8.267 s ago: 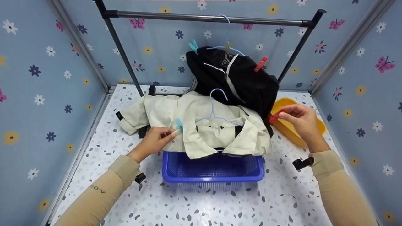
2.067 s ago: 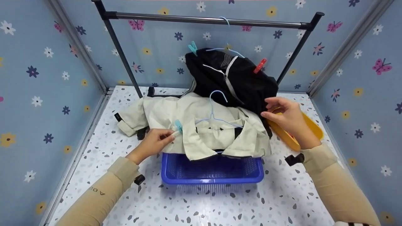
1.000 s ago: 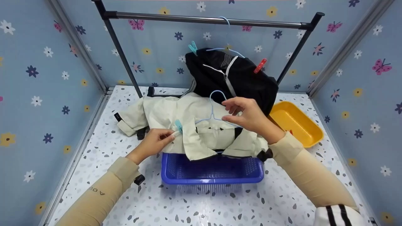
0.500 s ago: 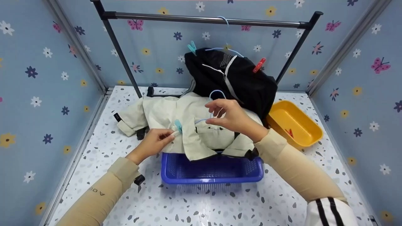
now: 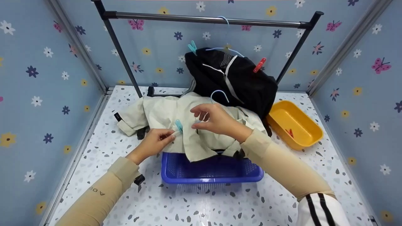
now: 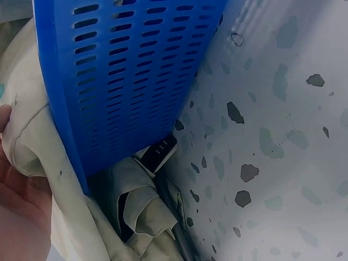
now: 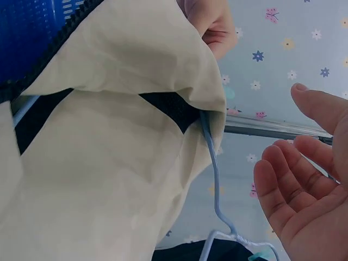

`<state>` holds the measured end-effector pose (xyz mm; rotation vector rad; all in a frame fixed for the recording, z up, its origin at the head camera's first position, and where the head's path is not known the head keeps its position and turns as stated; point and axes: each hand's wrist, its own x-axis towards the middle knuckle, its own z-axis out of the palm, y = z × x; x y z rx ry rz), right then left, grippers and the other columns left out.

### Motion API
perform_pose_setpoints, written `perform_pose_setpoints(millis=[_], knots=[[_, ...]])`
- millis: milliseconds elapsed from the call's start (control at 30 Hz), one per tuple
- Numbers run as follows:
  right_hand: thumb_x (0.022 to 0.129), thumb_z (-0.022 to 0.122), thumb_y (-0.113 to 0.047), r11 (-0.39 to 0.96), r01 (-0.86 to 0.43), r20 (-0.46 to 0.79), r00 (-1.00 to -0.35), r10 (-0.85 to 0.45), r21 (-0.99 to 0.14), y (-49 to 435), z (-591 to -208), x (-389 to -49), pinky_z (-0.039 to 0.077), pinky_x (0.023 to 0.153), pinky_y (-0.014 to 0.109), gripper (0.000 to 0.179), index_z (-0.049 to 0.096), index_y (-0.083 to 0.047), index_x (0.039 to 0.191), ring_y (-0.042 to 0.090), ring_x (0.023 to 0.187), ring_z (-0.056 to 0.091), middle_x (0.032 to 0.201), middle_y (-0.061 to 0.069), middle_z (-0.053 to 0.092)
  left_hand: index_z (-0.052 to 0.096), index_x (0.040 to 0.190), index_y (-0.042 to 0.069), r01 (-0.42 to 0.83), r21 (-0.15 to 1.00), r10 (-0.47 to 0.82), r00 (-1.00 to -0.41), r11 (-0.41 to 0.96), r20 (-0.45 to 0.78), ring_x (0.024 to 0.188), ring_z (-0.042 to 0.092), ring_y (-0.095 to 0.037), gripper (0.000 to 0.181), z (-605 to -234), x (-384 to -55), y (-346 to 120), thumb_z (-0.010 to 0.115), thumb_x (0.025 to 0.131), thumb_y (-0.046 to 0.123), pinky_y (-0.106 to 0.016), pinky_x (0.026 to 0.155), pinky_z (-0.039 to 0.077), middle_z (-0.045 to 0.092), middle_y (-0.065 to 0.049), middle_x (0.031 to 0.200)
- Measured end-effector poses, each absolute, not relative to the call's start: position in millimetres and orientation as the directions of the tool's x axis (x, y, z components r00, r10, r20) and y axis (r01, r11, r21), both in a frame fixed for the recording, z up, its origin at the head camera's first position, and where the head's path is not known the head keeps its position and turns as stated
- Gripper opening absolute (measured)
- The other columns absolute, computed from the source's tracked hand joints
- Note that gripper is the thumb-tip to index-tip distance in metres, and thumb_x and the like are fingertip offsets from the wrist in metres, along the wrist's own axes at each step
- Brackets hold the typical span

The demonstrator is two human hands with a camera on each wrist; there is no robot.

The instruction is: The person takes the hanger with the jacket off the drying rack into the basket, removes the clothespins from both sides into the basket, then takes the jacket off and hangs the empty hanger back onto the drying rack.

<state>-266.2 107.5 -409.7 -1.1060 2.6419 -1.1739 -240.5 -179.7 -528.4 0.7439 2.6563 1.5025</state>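
Observation:
A cream jacket [image 5: 163,108] with a black-edged collar is draped over the back of a blue basket [image 5: 212,180]. My left hand [image 5: 154,144] pinches its shoulder cloth, right beside a teal clothespin [image 5: 178,125] clipped there. My right hand [image 5: 216,121] hovers over the collar, thumb and fingers spread apart with nothing between them; the right wrist view shows this hand [image 7: 310,185] apart from the cloth. A light blue wire hanger [image 7: 216,185] runs inside the jacket; in the head view its hook [image 5: 220,90] stands up behind my right hand, which hides its middle.
Behind, a black jacket [image 5: 245,84] hangs from a dark rack bar [image 5: 163,17], with a teal clothespin [image 5: 192,47] and a red clothespin [image 5: 259,65] on its shoulders. A yellow tray [image 5: 309,130] holding red clothespins [image 5: 289,133] stands at right. Patterned walls [image 5: 28,94] enclose the sides.
My right hand first held a red clothespin by the yellow tray, then let it go there. It has since moved left, above the cream jacket's collar. My left hand has stayed put.

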Motion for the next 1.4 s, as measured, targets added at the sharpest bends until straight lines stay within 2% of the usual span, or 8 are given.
perform_pose_setpoints(millis=[233, 433, 633, 867, 1167, 1400], knots=[[0.091, 0.089, -0.015, 0.482, -0.587, 0.188, -0.739, -0.647, -0.650, 86.6, -411.7, -271.0, 0.061, 0.096, 0.043, 0.044, 0.074, 0.003, 0.128, 0.032, 0.105, 0.074, 0.117, 0.020, 0.078, 0.084, 0.107, 0.007, 0.402, 0.810, 0.402, -0.887, 0.426, 0.229, 0.070, 0.057, -0.004, 0.013, -527.6, -240.3, -180.5, 0.074, 0.104, 0.013, -0.021, 0.065, 0.046, 0.075, -0.003, 0.084], [0.093, 0.088, -0.020, 0.541, -0.573, 0.093, -0.735, -0.672, -0.615, 74.0, -415.7, -276.7, 0.059, 0.104, 0.044, 0.048, 0.072, 0.004, 0.132, 0.032, 0.115, 0.072, 0.125, 0.021, 0.077, 0.085, 0.108, 0.006, 0.411, 0.815, 0.417, -0.878, 0.408, 0.235, 0.068, 0.057, -0.005, 0.013, -527.4, -239.6, -181.6, 0.075, 0.104, 0.013, -0.021, 0.065, 0.046, 0.076, -0.007, 0.082], [0.094, 0.088, -0.028, 0.615, -0.560, 0.004, -0.741, -0.672, -0.555, 63.7, -419.1, -279.4, 0.058, 0.107, 0.043, 0.054, 0.071, 0.002, 0.136, 0.031, 0.118, 0.073, 0.125, 0.017, 0.078, 0.085, 0.109, 0.005, 0.423, 0.821, 0.438, -0.866, 0.384, 0.241, 0.067, 0.055, -0.004, 0.014, -527.1, -238.2, -183.0, 0.074, 0.104, 0.013, -0.020, 0.065, 0.045, 0.077, -0.010, 0.082], [0.094, 0.087, -0.027, 0.645, -0.534, -0.037, -0.754, -0.656, -0.546, 54.3, -423.0, -280.3, 0.061, 0.099, 0.041, 0.041, 0.077, 0.000, 0.124, 0.028, 0.108, 0.076, 0.115, 0.014, 0.081, 0.085, 0.109, 0.006, 0.409, 0.842, 0.448, -0.863, 0.351, 0.232, 0.069, 0.057, -0.003, 0.013, -526.5, -236.7, -184.6, 0.075, 0.104, 0.012, -0.019, 0.064, 0.046, 0.079, -0.010, 0.086], [0.095, 0.086, -0.017, 0.547, -0.536, 0.008, -0.719, -0.695, -0.643, 55.2, -430.8, -283.0, 0.058, 0.083, 0.029, 0.020, 0.080, -0.002, 0.107, 0.020, 0.090, 0.073, 0.099, 0.011, 0.081, 0.085, 0.116, 0.005, 0.413, 0.840, 0.440, -0.865, 0.351, 0.242, 0.076, 0.062, -0.002, 0.017, -527.1, -236.7, -184.1, 0.075, 0.103, 0.011, -0.017, 0.071, 0.050, 0.083, -0.011, 0.097], [0.096, 0.085, -0.015, 0.482, -0.580, 0.081, -0.690, -0.720, -0.657, 58.4, -434.5, -281.7, 0.058, 0.082, 0.026, 0.015, 0.080, -0.002, 0.103, 0.020, 0.090, 0.074, 0.097, 0.011, 0.082, 0.085, 0.116, 0.005, 0.393, 0.841, 0.431, -0.875, 0.370, 0.219, 0.076, 0.062, -0.003, 0.018, -528.6, -238.8, -183.5, 0.075, 0.104, 0.013, -0.019, 0.071, 0.050, 0.082, -0.010, 0.096]])
